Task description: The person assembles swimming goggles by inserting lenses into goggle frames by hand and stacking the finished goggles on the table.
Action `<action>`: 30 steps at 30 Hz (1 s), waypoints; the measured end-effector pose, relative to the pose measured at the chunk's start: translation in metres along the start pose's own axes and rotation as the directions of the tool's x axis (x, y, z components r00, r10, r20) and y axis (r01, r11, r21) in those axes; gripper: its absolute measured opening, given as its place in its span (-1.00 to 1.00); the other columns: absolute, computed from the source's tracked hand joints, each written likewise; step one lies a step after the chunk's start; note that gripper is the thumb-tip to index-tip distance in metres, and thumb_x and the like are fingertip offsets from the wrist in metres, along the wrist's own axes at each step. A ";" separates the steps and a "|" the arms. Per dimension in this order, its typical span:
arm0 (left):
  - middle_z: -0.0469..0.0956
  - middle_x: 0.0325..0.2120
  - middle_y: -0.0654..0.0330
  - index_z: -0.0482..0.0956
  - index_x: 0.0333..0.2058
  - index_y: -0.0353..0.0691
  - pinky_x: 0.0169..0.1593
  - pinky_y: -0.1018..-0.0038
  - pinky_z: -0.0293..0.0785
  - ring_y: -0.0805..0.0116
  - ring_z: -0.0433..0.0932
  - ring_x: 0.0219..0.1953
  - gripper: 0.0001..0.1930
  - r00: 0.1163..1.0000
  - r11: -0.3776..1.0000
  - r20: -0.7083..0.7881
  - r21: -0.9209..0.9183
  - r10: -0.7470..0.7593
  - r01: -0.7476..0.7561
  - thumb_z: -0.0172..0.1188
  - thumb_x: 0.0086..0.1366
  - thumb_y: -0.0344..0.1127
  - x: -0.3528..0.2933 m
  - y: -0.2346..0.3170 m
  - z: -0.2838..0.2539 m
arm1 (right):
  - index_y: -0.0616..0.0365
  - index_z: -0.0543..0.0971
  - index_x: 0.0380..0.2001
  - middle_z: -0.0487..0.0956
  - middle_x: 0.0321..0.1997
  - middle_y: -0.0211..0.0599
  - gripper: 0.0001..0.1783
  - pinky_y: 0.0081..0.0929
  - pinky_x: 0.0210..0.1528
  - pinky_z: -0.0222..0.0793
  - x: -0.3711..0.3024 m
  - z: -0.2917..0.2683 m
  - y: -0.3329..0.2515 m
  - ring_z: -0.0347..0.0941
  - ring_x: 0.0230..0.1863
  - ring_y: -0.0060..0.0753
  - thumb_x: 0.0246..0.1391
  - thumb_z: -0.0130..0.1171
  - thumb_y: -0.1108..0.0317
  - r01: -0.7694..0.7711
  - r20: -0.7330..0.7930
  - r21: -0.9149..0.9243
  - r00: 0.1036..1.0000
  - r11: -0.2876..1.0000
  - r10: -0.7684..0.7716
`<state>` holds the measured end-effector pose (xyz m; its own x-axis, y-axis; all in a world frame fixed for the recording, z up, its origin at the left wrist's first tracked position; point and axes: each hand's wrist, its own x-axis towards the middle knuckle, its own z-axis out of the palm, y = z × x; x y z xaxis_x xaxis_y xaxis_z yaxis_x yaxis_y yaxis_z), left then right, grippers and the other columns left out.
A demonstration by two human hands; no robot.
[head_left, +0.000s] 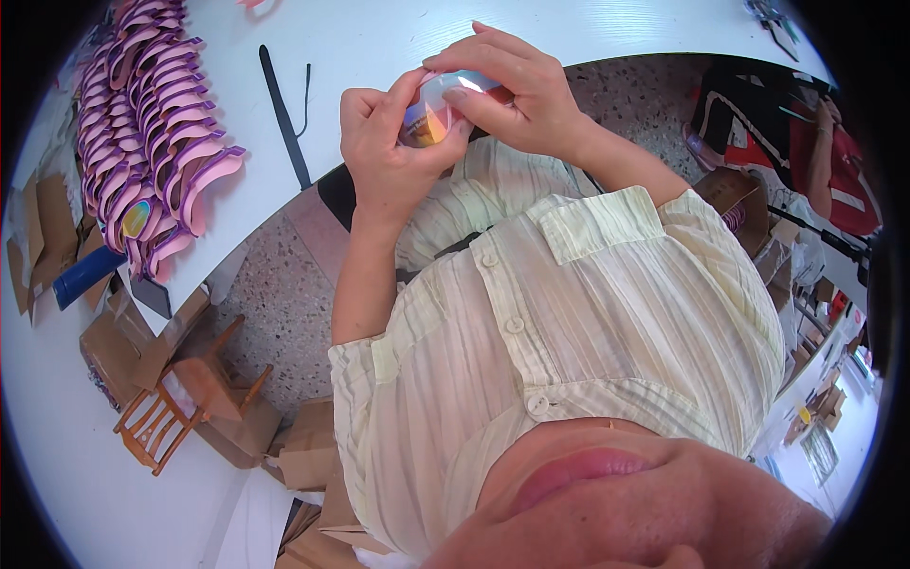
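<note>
Close to the table's near edge, both my hands are closed round a shiny, curved, mirrored lens-like piece [431, 123] with blue, orange and yellow reflections. My left hand [393, 142] grips its left end between thumb and fingers. My right hand [517, 90] holds the other end, its thumb on the glossy face and its fingers bent over the top. The fingers hide much of the piece's outline. Left of my hands, a black strip [282, 114] and a thin black cord [305, 102] lie on the white table [351, 38].
Stacked rows of curved pink-and-purple pieces [161, 104] cover the table's left side, with one shiny yellow-green lens [137, 218] among them. A blue cylinder [90, 275] and a dark phone-like slab [152, 296] are near the corner. A wooden chair [156, 431] and cartons [308, 441] stand below. Another person [844, 161] sits at right.
</note>
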<state>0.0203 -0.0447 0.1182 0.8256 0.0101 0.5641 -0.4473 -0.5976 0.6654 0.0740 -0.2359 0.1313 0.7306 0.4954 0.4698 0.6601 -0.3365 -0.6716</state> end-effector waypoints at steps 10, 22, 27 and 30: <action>0.40 -0.36 0.30 0.71 0.01 -0.11 -0.30 0.57 0.42 0.48 0.42 -0.35 -0.46 0.979 0.980 0.053 0.023 -0.199 0.198 0.57 -0.03 -0.27 0.000 -0.009 -0.003 | 0.13 0.62 0.10 0.63 0.14 -0.17 -0.65 -0.30 0.33 0.35 0.015 -0.002 0.007 0.58 0.11 -0.23 0.30 0.12 0.31 -0.427 0.131 0.586 0.888 0.688 0.440; 0.44 -0.28 0.24 0.63 0.08 -0.28 -0.21 0.50 0.45 0.41 0.45 -0.33 -0.46 0.912 0.929 0.214 -0.038 -0.351 0.367 0.49 0.11 -0.29 0.002 0.002 -0.001 | 0.07 0.70 -0.21 0.69 -0.22 -0.29 -0.83 -0.27 -0.08 0.55 0.008 0.015 0.019 0.62 -0.16 -0.16 0.11 0.27 0.37 0.012 -0.194 -0.211 0.980 0.977 -0.054; 0.40 -0.27 0.22 0.65 0.06 -0.26 -0.25 0.45 0.48 0.42 0.45 -0.38 -0.42 0.907 0.917 0.184 -0.059 -0.378 0.394 0.56 0.06 -0.22 0.010 0.007 0.011 | -0.02 0.68 -0.22 0.68 -0.26 -0.35 -0.86 -0.31 -0.11 0.52 0.015 0.016 0.019 0.62 -0.19 -0.23 0.14 0.29 0.31 0.030 -0.298 -0.297 0.947 0.954 -0.122; 0.39 -0.29 0.25 0.65 0.06 -0.25 -0.27 0.50 0.45 0.47 0.43 -0.39 -0.50 0.902 0.905 0.178 -0.093 -0.394 0.414 0.49 0.12 -0.27 0.015 0.009 0.016 | 0.03 0.66 -0.11 0.69 -0.20 -0.33 -0.75 -0.29 -0.07 0.53 0.020 0.007 0.011 0.63 -0.14 -0.25 0.11 0.29 0.38 0.031 -0.295 -0.244 0.950 0.969 -0.105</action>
<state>0.0344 -0.0624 0.1249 0.9819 0.1023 0.1597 -0.0952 -0.4624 0.8816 0.0949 -0.2243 0.1291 0.6761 0.2700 0.6856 0.7054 -0.5061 -0.4963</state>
